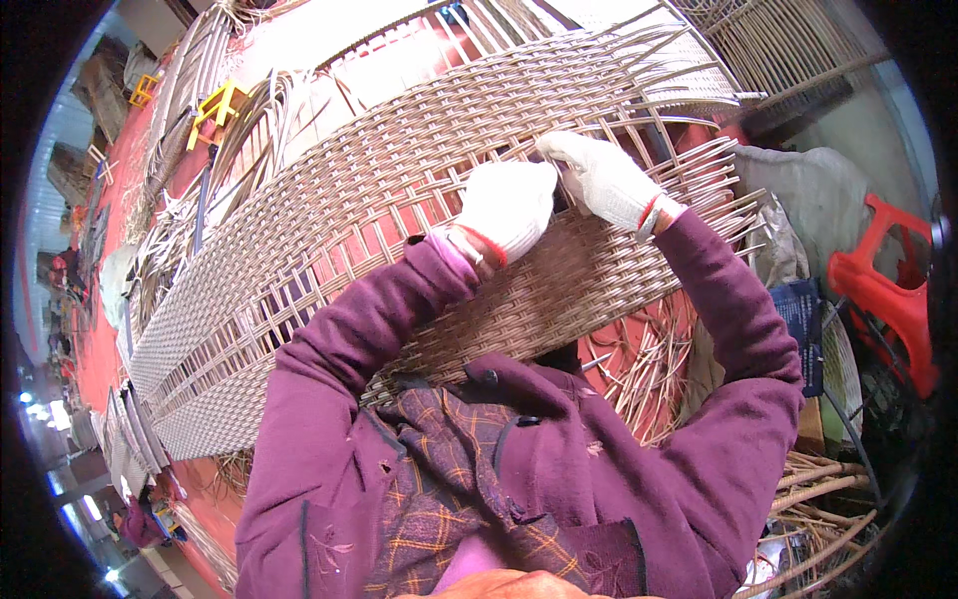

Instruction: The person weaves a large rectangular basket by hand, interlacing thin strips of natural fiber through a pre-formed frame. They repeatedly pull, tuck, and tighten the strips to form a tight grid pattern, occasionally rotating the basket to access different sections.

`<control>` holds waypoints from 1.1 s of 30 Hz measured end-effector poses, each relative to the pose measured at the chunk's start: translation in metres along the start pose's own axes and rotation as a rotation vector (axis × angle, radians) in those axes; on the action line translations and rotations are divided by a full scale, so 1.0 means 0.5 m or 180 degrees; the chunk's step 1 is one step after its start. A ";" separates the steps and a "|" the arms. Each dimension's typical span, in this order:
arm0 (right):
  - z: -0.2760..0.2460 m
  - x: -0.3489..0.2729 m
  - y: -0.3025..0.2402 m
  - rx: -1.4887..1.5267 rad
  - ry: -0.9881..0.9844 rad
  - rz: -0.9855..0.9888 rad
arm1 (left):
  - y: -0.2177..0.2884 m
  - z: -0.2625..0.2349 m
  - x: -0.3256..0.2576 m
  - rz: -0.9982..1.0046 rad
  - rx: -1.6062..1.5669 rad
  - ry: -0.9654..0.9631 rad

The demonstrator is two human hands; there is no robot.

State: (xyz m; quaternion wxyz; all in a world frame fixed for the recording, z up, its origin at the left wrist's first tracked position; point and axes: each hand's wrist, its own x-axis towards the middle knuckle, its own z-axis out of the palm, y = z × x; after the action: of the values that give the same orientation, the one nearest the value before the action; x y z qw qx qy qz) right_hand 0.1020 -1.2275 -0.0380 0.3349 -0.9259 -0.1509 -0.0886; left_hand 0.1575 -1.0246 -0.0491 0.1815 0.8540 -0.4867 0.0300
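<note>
A long wicker panel (329, 190) of flat brownish-grey strips runs from the lower left to the upper right before me. A lengthwise band in its middle is loosely woven, with gaps between the bare cross strips. Over this band my left hand (507, 203), in a white knitted glove with a red cuff, is closed with the fingers curled under. Just right of it, almost touching, my right hand (602, 178) is bent in a pinch, also gloved in white. What the fingertips grip is hidden. Loose strip ends (714, 170) stick out at the panel's right end.
Cut strips (644, 389) lie scattered on the red floor near my right elbow. A red plastic stool (888, 280) is at the right, by pale sacking (808, 185). Bent canes (823, 499) lie lower right. Beyond the panel are a yellow stool (218, 108) and strip bundles (264, 125).
</note>
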 end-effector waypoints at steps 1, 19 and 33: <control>0.000 0.002 -0.001 0.0345 0.0042 0.0230 | -0.013 0.012 0.012 -0.0023 -0.0148 0.0056; -0.031 0.017 0.012 -0.0006 -0.0149 0.0419 | -0.002 -0.015 -0.025 -0.0879 -0.2601 0.0726; -0.151 -0.057 -0.041 0.0522 0.1149 0.1179 | 0.012 -0.060 0.091 -0.0442 -0.2474 -0.0039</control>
State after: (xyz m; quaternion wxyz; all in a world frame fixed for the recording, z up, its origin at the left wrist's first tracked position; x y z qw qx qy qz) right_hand 0.0637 -1.2675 0.0239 0.4408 -0.8767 0.0765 -0.1770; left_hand 0.1802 -1.0544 -0.0091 0.4900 0.7527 -0.4039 -0.1740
